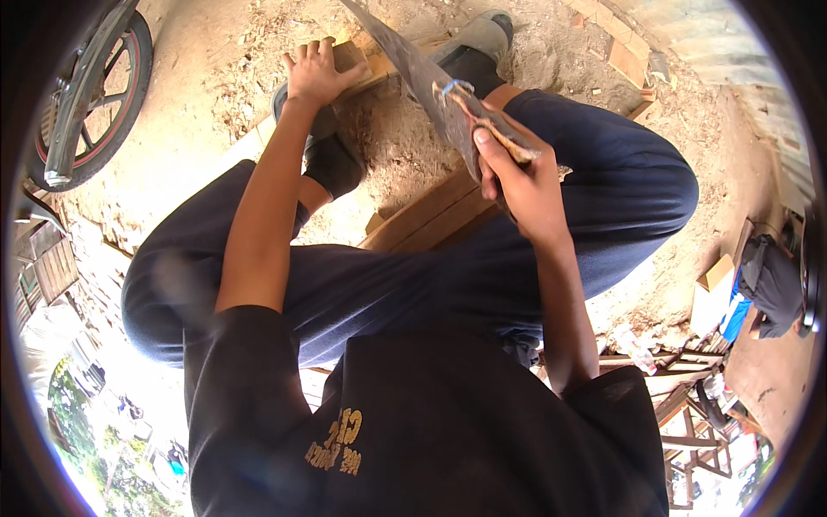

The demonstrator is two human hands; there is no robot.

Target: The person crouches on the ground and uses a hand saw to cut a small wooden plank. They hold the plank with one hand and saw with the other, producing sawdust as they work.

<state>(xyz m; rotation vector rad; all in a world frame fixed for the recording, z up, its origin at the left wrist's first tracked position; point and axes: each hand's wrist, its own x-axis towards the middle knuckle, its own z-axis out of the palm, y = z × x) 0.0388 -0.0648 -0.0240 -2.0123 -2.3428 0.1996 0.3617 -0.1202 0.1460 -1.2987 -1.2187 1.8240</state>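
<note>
My right hand point(527, 185) is closed around the worn wooden handle of a handsaw point(412, 76). The saw's wide dark blade slants up and left, and a bit of blue cord is wound near the handle. Out ahead on the left, my left hand point(315, 82) rests with fingers spread against a small wooden block point(349, 59). That block lies at the end of a narrow wooden strip point(401, 59) between my feet. The blade passes over the strip in this view; I cannot tell whether its teeth touch the wood.
I sit on a low wooden bench point(431, 211), knees apart, above dirt ground with wood shavings. A motorcycle wheel point(116, 90) stands at the far left. Wood offcuts point(629, 65) lie by a corrugated metal wall point(732, 52). A cardboard box point(713, 284) is at the right.
</note>
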